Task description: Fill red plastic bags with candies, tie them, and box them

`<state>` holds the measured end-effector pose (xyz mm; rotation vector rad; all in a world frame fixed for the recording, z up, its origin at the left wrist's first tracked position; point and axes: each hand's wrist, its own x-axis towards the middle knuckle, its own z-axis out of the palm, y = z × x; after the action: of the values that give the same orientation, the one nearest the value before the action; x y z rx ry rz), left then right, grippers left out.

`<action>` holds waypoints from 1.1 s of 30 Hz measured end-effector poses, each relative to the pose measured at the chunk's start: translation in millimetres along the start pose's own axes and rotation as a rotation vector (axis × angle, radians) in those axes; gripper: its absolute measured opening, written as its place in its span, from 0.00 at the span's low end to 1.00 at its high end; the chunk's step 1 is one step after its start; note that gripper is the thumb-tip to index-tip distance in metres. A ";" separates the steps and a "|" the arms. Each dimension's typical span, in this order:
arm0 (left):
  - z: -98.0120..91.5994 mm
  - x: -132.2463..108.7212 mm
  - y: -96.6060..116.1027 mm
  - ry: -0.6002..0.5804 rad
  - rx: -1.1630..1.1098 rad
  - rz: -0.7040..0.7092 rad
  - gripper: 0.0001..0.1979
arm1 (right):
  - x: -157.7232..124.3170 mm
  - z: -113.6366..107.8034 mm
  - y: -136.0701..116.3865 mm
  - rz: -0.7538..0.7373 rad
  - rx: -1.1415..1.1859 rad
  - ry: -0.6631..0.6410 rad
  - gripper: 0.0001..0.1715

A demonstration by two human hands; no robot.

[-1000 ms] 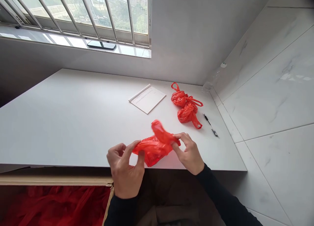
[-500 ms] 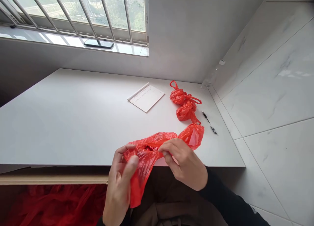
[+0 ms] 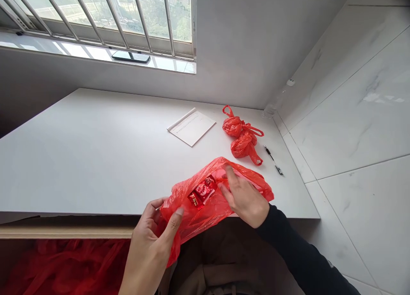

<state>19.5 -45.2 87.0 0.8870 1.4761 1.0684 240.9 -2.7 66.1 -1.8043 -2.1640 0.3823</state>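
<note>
A red plastic bag (image 3: 205, 220) lies spread open at the table's front edge, its mouth facing up. Inside it show several small red wrapped candies (image 3: 202, 192). My left hand (image 3: 156, 231) grips the bag's left side between thumb and fingers. Over the right part of the mouth, my right hand (image 3: 245, 197) reaches into the bag, its thumb and forefinger apart and its other fingers partly hidden; nothing shows between them.
Two knotted red bags (image 3: 243, 137) sit toward the back right, beside a pen (image 3: 273, 160). A notepad (image 3: 192, 128) lies left of them. A clear bottle (image 3: 273, 105) stands in the corner. Below left, a cardboard box (image 3: 64, 232) holds red bags. A phone (image 3: 130, 56) rests on the sill.
The bag's mouth has been spread wide, bringing the candies into view. My right hand has moved slightly, from pinching the bag's edge to reaching inside with its fingers apart.
</note>
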 end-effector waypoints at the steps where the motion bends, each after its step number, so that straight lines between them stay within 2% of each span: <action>1: -2.1 1.4 -3.1 -0.016 0.012 0.005 0.28 | -0.4 1.2 -2.0 -0.024 -0.015 -0.044 0.26; 4: -5.3 6.2 -11.7 -0.058 -0.050 -0.007 0.25 | 1.1 10.7 -10.7 -0.129 -0.063 -0.180 0.24; 6: -4.2 9.1 -14.5 -0.056 -0.139 -0.028 0.25 | 5.3 21.5 -15.3 -0.162 -0.079 -0.207 0.27; 9: -1.5 11.1 -14.4 -0.049 -0.230 -0.040 0.26 | 14.0 38.4 -15.3 -0.162 -0.061 -0.182 0.29; 13: -3.4 9.2 -13.2 -0.101 -0.150 0.011 0.25 | 20.5 45.7 -5.9 -0.178 0.015 -0.158 0.16; 15: -6.0 7.0 -12.3 -0.101 -0.095 0.017 0.28 | 20.1 42.4 -1.2 -0.180 0.053 -0.127 0.13; 19: -10.0 0.5 -10.8 -0.012 -0.137 -0.020 0.36 | 15.2 37.3 4.5 -0.172 0.145 -0.061 0.13; 24: -11.7 -14.1 -19.9 0.096 -0.158 0.011 0.34 | 12.8 53.5 7.5 -0.087 0.184 -0.051 0.17; 28: -14.0 -24.0 -31.0 0.094 -0.103 0.021 0.36 | 15.9 67.3 10.0 -0.072 0.204 -0.044 0.11; 33: -17.2 -22.5 -33.4 0.141 -0.125 -0.034 0.31 | 12.6 56.0 11.8 -0.064 0.228 0.016 0.15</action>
<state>6.7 -79.7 63.3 0.7083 1.5166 1.2049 227.5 11.1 10.7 -1.6056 -2.0673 0.5715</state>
